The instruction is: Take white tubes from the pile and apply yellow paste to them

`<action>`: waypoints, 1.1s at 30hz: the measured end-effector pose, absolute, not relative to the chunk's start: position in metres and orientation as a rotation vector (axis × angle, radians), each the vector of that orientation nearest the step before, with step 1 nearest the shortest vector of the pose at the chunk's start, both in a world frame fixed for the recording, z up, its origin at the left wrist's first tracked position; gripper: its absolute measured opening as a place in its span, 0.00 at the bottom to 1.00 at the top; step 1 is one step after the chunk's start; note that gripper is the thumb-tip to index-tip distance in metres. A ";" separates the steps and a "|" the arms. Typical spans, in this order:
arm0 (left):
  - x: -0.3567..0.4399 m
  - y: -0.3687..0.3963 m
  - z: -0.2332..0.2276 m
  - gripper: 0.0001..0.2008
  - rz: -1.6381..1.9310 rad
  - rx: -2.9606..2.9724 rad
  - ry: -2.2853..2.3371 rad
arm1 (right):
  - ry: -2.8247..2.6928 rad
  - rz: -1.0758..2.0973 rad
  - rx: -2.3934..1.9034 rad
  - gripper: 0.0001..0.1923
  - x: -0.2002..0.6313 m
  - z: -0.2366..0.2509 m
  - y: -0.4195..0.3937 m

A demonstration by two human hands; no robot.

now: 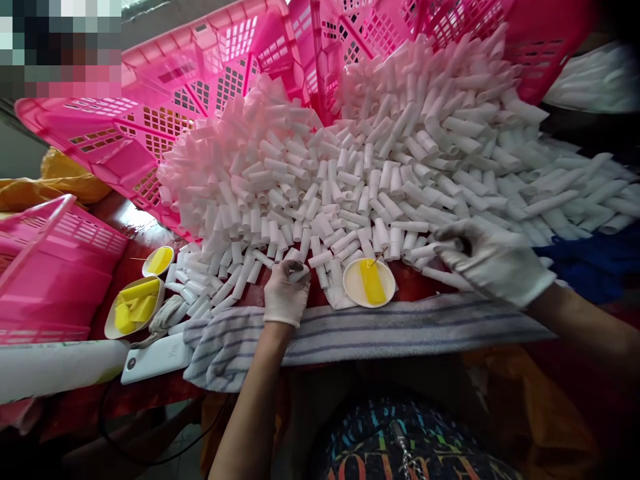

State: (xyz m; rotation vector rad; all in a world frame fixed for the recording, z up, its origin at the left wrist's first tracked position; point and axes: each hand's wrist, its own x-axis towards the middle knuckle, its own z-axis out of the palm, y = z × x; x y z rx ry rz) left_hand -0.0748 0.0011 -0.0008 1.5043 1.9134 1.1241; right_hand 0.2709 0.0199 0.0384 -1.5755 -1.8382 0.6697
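Observation:
My left hand (287, 295), in a white glove with darkened fingertips, is closed around a short white tube (299, 274) at the front edge of the pile. Further right, my right hand (500, 261), also gloved, hovers over the tubes with its fingers curled together. Whatever is between those fingertips blends with the white tubes behind. A large heap of white tubes (360, 180) spreads before both hands. Between the hands sits a small white dish (351, 287) with a yellow strip (373, 283) and a thin stick (379, 257) on it.
Pink baskets (150, 73) lie tipped behind the heap. At left are another pink basket (60, 267), a bowl of yellow pieces (111, 327), a small dish with yellow (147, 268) and a white phone (157, 360). A striped towel (380, 331) lines the front table edge.

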 end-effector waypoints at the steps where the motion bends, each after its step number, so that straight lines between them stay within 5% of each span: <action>1: -0.073 -0.001 0.001 0.10 1.150 1.457 1.881 | -1.710 0.824 -1.574 0.20 0.268 0.038 0.017; 5: -0.066 -0.011 0.004 0.11 1.180 1.285 1.754 | -1.326 1.514 -1.449 0.32 0.238 0.024 0.004; 12: -0.054 -0.031 0.004 0.10 1.181 1.439 1.637 | -1.630 0.924 -1.240 0.14 0.215 -0.029 -0.007; 16: -0.049 -0.037 0.001 0.13 1.040 1.385 1.738 | -1.747 0.941 -1.285 0.21 0.222 -0.034 -0.012; 26: -0.059 -0.027 0.005 0.19 0.446 1.999 1.930 | -1.818 0.777 -1.283 0.19 0.222 -0.026 -0.021; 30: -0.060 -0.028 0.006 0.15 0.688 1.899 1.877 | -1.843 0.793 -1.191 0.11 0.222 -0.027 -0.026; 33: -0.054 -0.034 0.005 0.14 0.974 1.656 1.718 | -1.856 0.924 -1.233 0.17 0.223 -0.031 -0.027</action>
